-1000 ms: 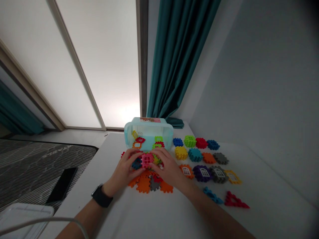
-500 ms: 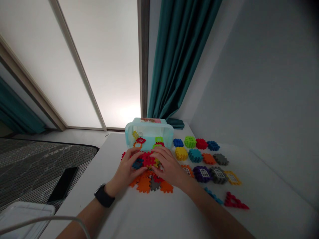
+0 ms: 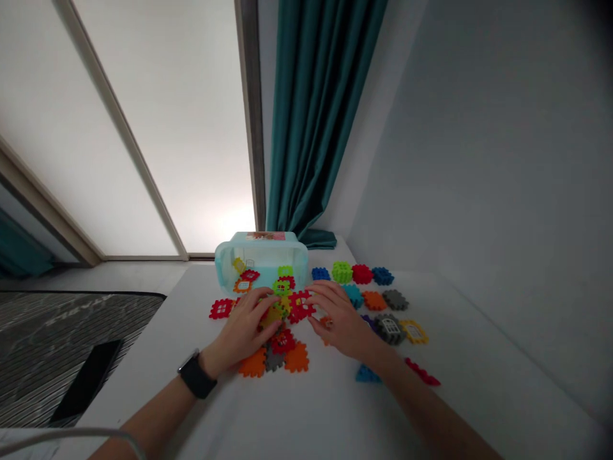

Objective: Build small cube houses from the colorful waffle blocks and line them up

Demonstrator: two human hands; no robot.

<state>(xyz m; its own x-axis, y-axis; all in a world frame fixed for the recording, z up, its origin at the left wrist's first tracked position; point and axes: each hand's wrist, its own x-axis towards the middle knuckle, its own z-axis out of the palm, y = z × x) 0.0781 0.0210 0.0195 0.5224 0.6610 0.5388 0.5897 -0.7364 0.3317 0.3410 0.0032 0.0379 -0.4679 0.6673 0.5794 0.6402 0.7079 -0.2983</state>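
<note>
My right hand (image 3: 340, 322) has its fingertips and thumb at the edge of a red toothed building tile (image 3: 301, 306) with a window cutout. My left hand (image 3: 249, 326) rests over the loose pile, thumb and fingers apart around a yellow toothed tile (image 3: 271, 316), partly hidden beneath the fingers. Below the hands lie an orange toothed tile (image 3: 297, 358), a grey one (image 3: 274, 360) and a small red window tile (image 3: 283, 340). Another red window tile (image 3: 221, 309) lies left of my left hand.
Behind the pile, a pale blue tub (image 3: 261, 252) lies on its side with several tiles at its mouth. Sorted stacks, such as a green stack (image 3: 341, 272) and a grey window stack (image 3: 390, 329), stand in rows on the right of the white table (image 3: 306, 421).
The view has turned right, shifting everything leftward. My hands have moved apart; the red tile has gone right with my right hand, and a yellow tile now shows by my left hand.
</note>
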